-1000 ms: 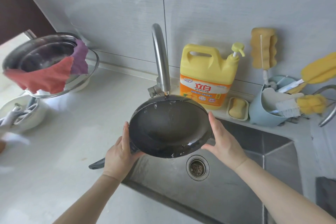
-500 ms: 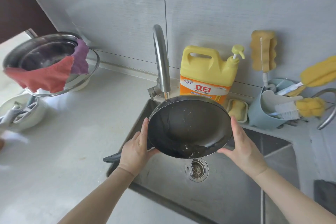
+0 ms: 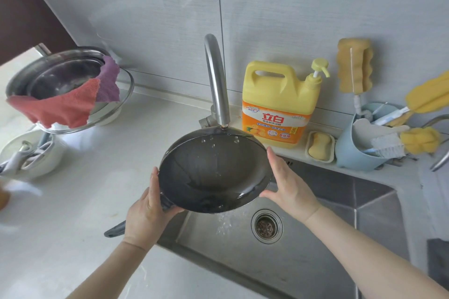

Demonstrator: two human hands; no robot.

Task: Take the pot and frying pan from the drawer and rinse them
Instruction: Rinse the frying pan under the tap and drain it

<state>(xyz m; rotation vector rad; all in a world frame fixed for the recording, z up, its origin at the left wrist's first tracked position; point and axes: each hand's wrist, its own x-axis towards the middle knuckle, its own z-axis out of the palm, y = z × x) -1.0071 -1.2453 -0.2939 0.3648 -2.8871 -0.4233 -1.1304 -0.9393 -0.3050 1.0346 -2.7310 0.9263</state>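
Observation:
A dark frying pan (image 3: 213,172) is held tilted toward me over the steel sink (image 3: 340,238), its far rim just under the faucet spout (image 3: 216,75). Water runs off its near lip and splashes beside the drain (image 3: 266,226). My left hand (image 3: 148,216) grips the pan where its handle joins the rim; the handle's grey end pokes out below my wrist. My right hand (image 3: 289,187) holds the right rim, thumb on the near edge, fingers behind. A steel pot (image 3: 48,73) sits on the left counter with red and purple cloths draped over its rim.
A yellow detergent jug (image 3: 279,104) and a soap dish (image 3: 320,145) stand behind the sink. A blue holder (image 3: 352,150) with brushes and sponges is at the right. White bowls with utensils (image 3: 26,155) sit on the left counter under a glass lid.
The pan and both hands swung right over the sink, then back left under the spout. Water now pours off the pan's near lip into the sink.

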